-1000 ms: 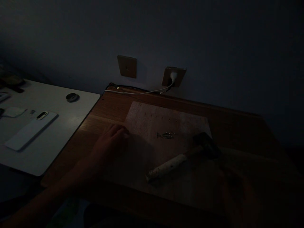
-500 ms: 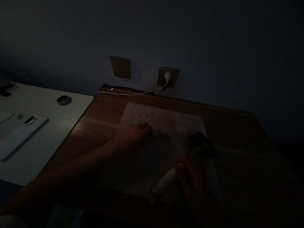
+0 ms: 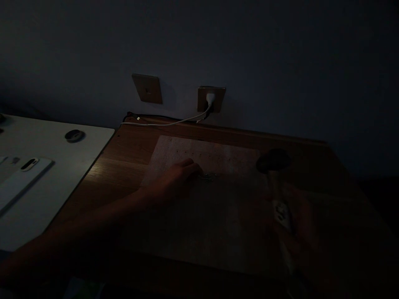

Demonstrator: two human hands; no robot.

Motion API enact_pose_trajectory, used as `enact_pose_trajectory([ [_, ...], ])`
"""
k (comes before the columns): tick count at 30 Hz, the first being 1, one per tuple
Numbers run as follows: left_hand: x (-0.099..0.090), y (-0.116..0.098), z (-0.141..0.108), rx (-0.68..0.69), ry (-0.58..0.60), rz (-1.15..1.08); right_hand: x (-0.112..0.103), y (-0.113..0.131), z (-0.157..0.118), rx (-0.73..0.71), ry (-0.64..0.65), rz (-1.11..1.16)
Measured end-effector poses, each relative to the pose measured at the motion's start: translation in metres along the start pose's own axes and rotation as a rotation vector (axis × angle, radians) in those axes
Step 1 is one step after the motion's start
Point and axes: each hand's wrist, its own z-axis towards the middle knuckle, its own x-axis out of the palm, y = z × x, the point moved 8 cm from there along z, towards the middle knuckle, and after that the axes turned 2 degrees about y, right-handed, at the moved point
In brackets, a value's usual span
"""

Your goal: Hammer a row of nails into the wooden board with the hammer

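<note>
My right hand (image 3: pixel 301 220) is wrapped round the pale handle of a hammer (image 3: pixel 282 214), its dark head raised at the far end and slightly blurred. On the left, my left hand (image 3: pixel 177 176) rests low over a thin pale board (image 3: pixel 199 226), fingers curled together and fingertips hidden. Right beside those fingertips lies a small pile of shiny nails (image 3: pixel 208 177). Along the board's far edge runs a row of small dark dots (image 3: pixel 193 153), too small to make out well. The light is very dim.
The board lies on a brown wooden table (image 3: pixel 124 166) against the wall. A white cable (image 3: pixel 168 123) runs to a plugged wall socket (image 3: pixel 212 99). On a white table (image 3: pixel 71 166) at left are a phone (image 3: pixel 26 182) and a round dark object (image 3: pixel 74 135).
My right hand has moved right and turned the hammer more upright, its head now farther back. My left hand has shifted slightly toward the nails. The whole view has swung a little right.
</note>
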Motion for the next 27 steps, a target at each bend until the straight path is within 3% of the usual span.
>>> enact_pose_trajectory([
  [3, 0.002, -0.011, 0.029, 0.064, -0.047, -0.102, -0.002, -0.005, 0.025, 0.144, 0.091, 0.14],
  [7, 0.018, -0.022, 0.09, 0.172, -0.034, -0.165, 0.0, -0.005, 0.056, 0.194, 0.118, 0.185],
  [12, 0.042, -0.022, 0.148, 0.176, -0.008, -0.136, 0.015, -0.015, 0.065, 0.272, 0.201, 0.146],
  [19, 0.064, -0.021, 0.158, 0.213, 0.067, -0.113, 0.016, -0.018, 0.061, 0.27, 0.157, 0.166],
  [27, 0.068, -0.015, 0.154, 0.231, 0.073, -0.104, 0.021, -0.018, 0.062, 0.316, 0.189, 0.191],
])
